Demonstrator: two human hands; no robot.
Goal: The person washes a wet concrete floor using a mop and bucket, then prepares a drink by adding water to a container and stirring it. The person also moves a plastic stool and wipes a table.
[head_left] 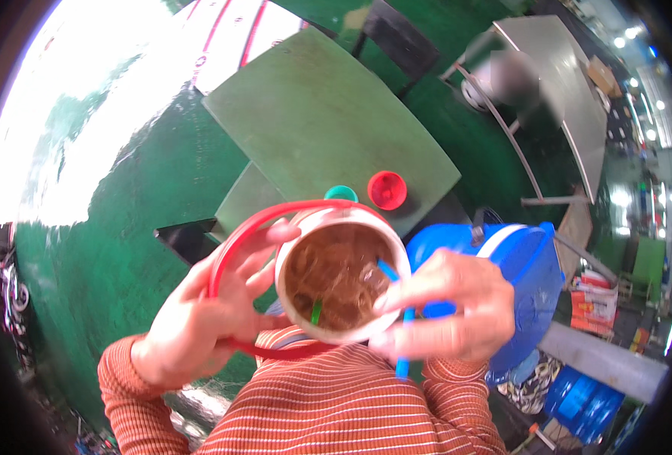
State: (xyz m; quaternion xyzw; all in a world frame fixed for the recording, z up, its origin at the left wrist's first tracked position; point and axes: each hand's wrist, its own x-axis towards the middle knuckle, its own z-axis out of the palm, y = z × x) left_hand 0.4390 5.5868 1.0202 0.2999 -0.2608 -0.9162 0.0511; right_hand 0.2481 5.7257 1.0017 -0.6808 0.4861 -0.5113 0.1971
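Observation:
A white bucket-shaped cup [400, 265] is held up close in front of me. Inside it is a brown drink with ice [336, 262], and a green straw [317, 312] stands in the liquid. A red loop handle [290, 353] circles the cup's left side. My left hand [218, 299] curls around that side, its fingers against the wall and the handle across the hand. At the right rim, my right hand [453, 307] pinches a blue straw [403, 368]; blue shows both above and below the fingers, and the fingers hide its middle.
Beyond the cup stands a green table [313, 114] bearing a red round container [387, 190] and a teal one [341, 194]. To my right is a large blue jug [529, 273] with a white handle. A person [506, 80] is near a grey table [548, 53].

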